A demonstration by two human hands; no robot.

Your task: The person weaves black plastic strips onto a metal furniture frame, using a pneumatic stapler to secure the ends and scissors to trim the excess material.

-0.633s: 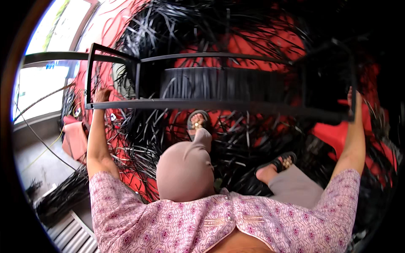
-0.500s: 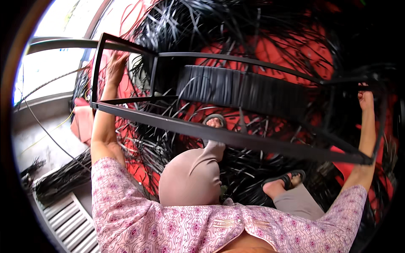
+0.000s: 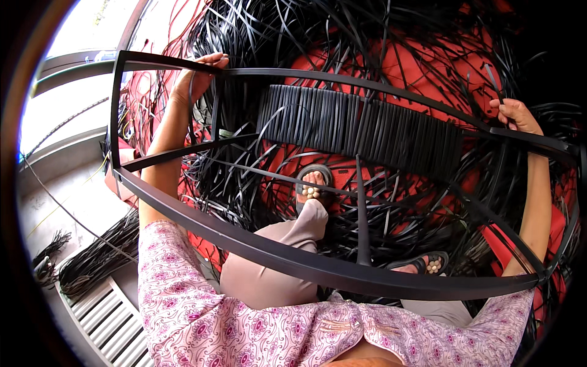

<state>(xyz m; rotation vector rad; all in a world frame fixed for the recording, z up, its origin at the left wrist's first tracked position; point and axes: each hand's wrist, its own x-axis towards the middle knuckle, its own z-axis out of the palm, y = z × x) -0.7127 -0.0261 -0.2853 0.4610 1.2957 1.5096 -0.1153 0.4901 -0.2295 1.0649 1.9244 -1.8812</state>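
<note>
A long black frame (image 3: 330, 278) of slim bars spans the space in front of me, tilted, its near rail close to my chest. Black flat strip is wound closely round its middle, making a ribbed band (image 3: 361, 122). My left hand (image 3: 199, 76) reaches through the frame's left end, fingers curled at the far rail; what they grip is partly hidden. A dark strand hangs beside that wrist. At the right end, beyond the rail, my right hand (image 3: 516, 115) is closed, pinching what looks like a thin black strip (image 3: 494, 79).
Loose black strips (image 3: 244, 37) lie tangled over red sheeting (image 3: 397, 70) all round my sandalled feet (image 3: 313, 183). On the left, a bundle of dark strips (image 3: 101, 251) rests by a pale slatted rack (image 3: 107, 324). A curved rail (image 3: 73, 76) stands behind.
The frame's near rail has come down toward me, and its wound band shows more plainly. My left hand has moved right along the far rail; my right hand has shifted up and slightly left.
</note>
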